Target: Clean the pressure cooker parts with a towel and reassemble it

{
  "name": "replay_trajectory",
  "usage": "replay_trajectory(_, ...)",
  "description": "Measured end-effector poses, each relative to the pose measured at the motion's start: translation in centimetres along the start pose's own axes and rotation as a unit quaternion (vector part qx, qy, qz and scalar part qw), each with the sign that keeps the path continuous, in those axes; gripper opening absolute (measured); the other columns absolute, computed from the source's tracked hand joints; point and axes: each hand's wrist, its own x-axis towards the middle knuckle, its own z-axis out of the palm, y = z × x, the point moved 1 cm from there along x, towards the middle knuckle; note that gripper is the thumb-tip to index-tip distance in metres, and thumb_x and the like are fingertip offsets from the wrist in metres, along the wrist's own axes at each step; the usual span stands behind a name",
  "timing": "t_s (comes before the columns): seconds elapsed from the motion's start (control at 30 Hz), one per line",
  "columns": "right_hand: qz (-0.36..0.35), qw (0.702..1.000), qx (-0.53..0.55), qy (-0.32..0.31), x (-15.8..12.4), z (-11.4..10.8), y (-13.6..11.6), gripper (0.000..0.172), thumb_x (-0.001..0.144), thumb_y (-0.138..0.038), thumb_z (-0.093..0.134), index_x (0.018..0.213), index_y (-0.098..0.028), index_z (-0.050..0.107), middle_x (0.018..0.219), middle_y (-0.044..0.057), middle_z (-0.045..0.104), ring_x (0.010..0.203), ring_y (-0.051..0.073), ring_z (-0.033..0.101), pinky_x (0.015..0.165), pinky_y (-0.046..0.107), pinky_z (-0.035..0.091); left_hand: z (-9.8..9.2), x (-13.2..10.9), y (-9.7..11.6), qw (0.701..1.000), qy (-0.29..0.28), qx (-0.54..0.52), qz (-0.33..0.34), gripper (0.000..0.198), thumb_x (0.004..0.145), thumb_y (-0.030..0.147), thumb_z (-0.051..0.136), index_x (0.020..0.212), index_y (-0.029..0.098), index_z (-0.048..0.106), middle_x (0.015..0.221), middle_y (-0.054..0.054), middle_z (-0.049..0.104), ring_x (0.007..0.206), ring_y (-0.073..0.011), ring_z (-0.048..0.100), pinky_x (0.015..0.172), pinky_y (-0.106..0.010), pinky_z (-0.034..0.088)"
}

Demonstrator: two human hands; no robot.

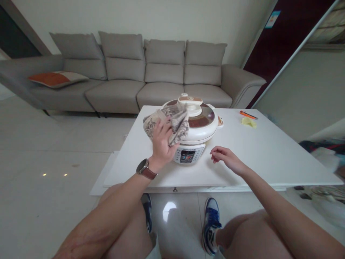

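A white electric cooker (pixel 201 133) with a brown-topped lid and a front button panel stands on the white table (pixel 242 165). My left hand (pixel 162 142), with a watch on its wrist, presses a grey-and-white patterned cloth (pixel 179 124) against the left side of the cooker's lid. The cloth hides that part of the rim. Right of the cooker's panel, my right hand (pixel 221 155) hovers over the table with its fingers curled together. It does not touch the cooker, and nothing shows in it.
An orange cutter (pixel 248 115) and a crumpled yellow cloth (pixel 248 122) lie at the table's back right. Behind the table stands a long grey sofa (pixel 164 91) with an orange-and-white cushion (pixel 58 79). A small drawer knob (pixel 175 189) is on the table's front.
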Motion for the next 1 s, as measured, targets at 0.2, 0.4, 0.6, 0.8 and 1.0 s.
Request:
replay_trajectory(0.2, -0.026, 0.997, -0.043, 0.057, 1.0, 0.3, 1.1, 0.034, 0.083, -0.045, 0.068, 0.110, -0.026, 0.061, 0.112, 0.005, 0.068, 0.090, 0.022, 0.071, 0.072, 0.035, 0.054, -0.3, -0.1, 2.3, 0.980, -0.126, -0.001, 0.157, 0.061, 0.102, 0.061, 0.031, 0.138, 0.022, 0.061, 0.145, -0.012, 0.064, 0.146, -0.0288, 0.046, 0.127, -0.054, 0.021)
replay_trajectory(0.4, -0.069, 0.994, -0.030, 0.081, 0.7, 0.4, 0.9, 0.039, 0.086, -0.046, 0.067, 0.119, -0.030, 0.055, 0.135, 0.008, 0.060, 0.112, 0.026, 0.068, 0.080, 0.042, 0.059, -0.1, -0.6, 0.0, 0.999, -0.025, -0.022, 0.022, 0.056, 0.100, 0.055, 0.043, 0.143, 0.021, 0.056, 0.146, -0.013, 0.062, 0.145, -0.0315, 0.048, 0.126, -0.055, 0.026)
replay_trajectory(0.6, -0.111, 0.982, -0.059, 0.140, 0.6, 0.2, 0.9, 0.045, 0.088, -0.045, 0.068, 0.127, -0.032, 0.050, 0.145, 0.010, 0.053, 0.121, 0.031, 0.066, 0.086, 0.049, 0.061, 0.6, -1.4, -2.5, 0.975, 0.089, -0.077, -0.186, 0.055, 0.101, 0.048, 0.048, 0.149, 0.021, 0.047, 0.150, -0.016, 0.056, 0.144, -0.0290, 0.049, 0.123, -0.050, 0.033)
replay_trajectory(0.8, -0.271, 0.914, -0.168, 0.252, -0.1, -0.3, -0.4, 0.070, 0.088, -0.044, 0.069, 0.150, -0.037, 0.036, 0.161, 0.013, 0.033, 0.142, 0.036, 0.048, 0.090, 0.052, 0.062, 0.8, -1.5, -2.2, 0.971, 0.089, -0.085, -0.207, 0.055, 0.100, 0.048, 0.051, 0.148, 0.023, 0.047, 0.149, -0.014, 0.056, 0.145, -0.0297, 0.047, 0.124, -0.050, 0.031)
replay_trajectory(1.0, -0.389, 0.836, -0.325, 0.208, -0.3, 1.8, -3.3, 0.074, 0.094, -0.035, 0.063, 0.160, -0.038, 0.030, 0.167, 0.009, 0.031, 0.154, 0.036, 0.032, 0.121, 0.065, 0.036, 0.7, -1.7, -1.9, 0.977, 0.083, -0.069, -0.182, 0.055, 0.099, 0.049, 0.052, 0.146, 0.021, 0.048, 0.146, -0.016, 0.057, 0.143, -0.0318, 0.048, 0.122, -0.053, 0.034)
